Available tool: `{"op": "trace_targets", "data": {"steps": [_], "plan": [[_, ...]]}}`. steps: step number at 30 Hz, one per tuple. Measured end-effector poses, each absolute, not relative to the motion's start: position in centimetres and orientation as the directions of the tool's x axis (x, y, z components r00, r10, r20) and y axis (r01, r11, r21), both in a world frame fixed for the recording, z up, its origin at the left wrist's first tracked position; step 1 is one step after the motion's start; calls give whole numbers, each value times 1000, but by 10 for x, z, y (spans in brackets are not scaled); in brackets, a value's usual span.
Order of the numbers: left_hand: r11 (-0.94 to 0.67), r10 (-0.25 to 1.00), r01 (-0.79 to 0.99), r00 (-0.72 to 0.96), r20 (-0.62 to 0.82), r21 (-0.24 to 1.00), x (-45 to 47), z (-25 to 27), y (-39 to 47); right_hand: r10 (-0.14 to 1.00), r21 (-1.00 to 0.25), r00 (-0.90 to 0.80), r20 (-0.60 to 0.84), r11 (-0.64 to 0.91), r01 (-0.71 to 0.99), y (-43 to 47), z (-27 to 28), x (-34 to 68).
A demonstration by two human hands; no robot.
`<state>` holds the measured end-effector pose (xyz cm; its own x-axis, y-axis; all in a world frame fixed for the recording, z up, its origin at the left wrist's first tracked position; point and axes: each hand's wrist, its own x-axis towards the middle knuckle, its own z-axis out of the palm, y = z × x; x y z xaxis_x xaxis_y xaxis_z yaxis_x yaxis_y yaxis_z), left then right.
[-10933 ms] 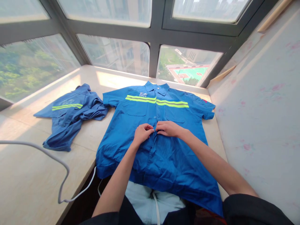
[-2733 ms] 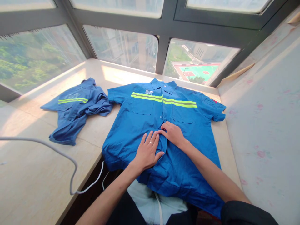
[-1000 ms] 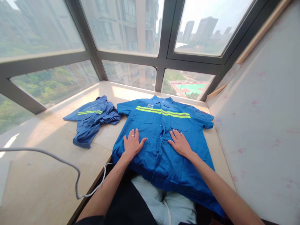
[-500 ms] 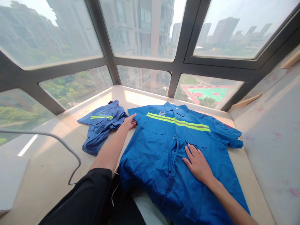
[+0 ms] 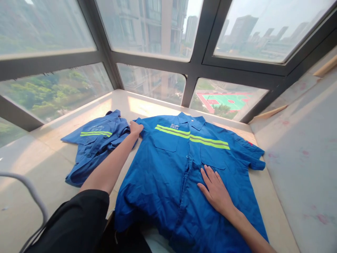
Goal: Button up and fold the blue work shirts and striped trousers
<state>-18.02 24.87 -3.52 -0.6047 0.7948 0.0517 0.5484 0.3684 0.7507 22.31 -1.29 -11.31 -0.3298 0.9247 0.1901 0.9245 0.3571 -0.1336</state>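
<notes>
A blue short-sleeved work shirt with yellow-and-grey reflective stripes lies spread front up, its collar toward the window. My left hand is closed on the cuff of the sleeve at the left. Flat on the shirt front, just below the chest pocket at the right, rests my right hand, its fingers stretched out. Left of my left forearm lies a second blue work shirt, bunched up, its chest stripe and lettering showing. The lower edge of the spread shirt drops toward my lap, partly out of view.
Both shirts lie on a pale windowsill ledge. Grey window frames rise behind it. A grey cable curves at the lower left. A flower-patterned wall borders the ledge at the right.
My left hand has closed on the sleeve cuff and drawn it slightly outward to the left. My right hand stays flat on the shirt. The camera view has turned somewhat.
</notes>
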Motion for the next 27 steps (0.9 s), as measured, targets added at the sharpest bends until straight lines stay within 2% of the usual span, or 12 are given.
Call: {"op": "trace_targets", "data": {"steps": [3,5,7,9,11,14,19,23,27], "plan": [[239,861,752,-457,224,615,-152,-31,227,936,-237,-303,179,339,910,-6,-97,220],[27,926,903,-185,330,429,-120,-30,205,939,-322,-268,214,327,888,6,-81,216],[-113,933,951,1,360,289,-81,-32,181,924,-371,-251,289,350,860,25,-63,208],[-226,931,948,142,337,226,-42,-41,158,881,-383,-320,350,446,809,48,-50,198],[-326,930,918,267,254,228,-10,-55,141,832,-394,-411,371,542,742,74,-43,188],[-380,923,897,350,161,224,15,-77,128,764,-355,-537,358,643,678,109,-48,182],[-416,906,888,386,175,195,13,-92,125,632,-259,-708,317,775,576,133,-67,197],[-412,905,880,367,214,237,9,-89,125,625,-213,-692,360,778,592,126,-73,215],[-410,908,843,344,238,347,7,-87,126,632,-243,-664,401,772,588,115,-79,226]]}}
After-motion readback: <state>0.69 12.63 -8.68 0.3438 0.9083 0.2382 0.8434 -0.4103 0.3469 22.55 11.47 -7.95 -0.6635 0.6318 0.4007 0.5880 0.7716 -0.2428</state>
